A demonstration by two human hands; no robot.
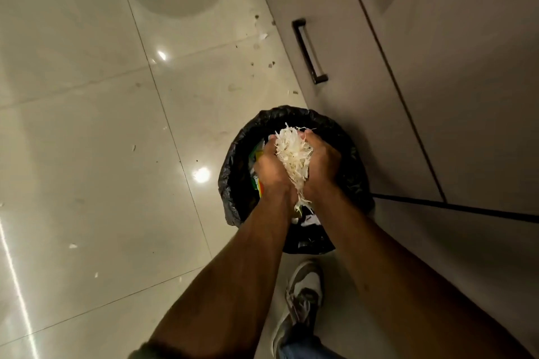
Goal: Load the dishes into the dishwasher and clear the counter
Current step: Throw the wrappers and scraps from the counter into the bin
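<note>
Scraps, pale and shredded (peelings or papery skins, cannot tell which), sit bunched between both hands at lower centre of the frame, directly above the bin. Left hand and right hand are cupped together, fingers curled inward around the heap, palms pressing it from either side; a thin tail of shreds hangs out below the wrists. Bin is lined with a black bag, and coloured wrappers show inside it under the left hand. It stands just beside the grey cabinet front that fills the right of the frame, with a dark bar handle at upper centre. Small flecks lie scattered on the glossy floor tiles from upper centre down to lower left. One shoe shows at bottom centre, close to the bin. Progress, as a judgement: this load belongs to the counter-clearing part of the task and is about to be dropped, not yet released. No dishes, dishwasher or counter are in view, so how much of either part is finished cannot be told. The floor flecks may want sweeping afterwards.
</note>
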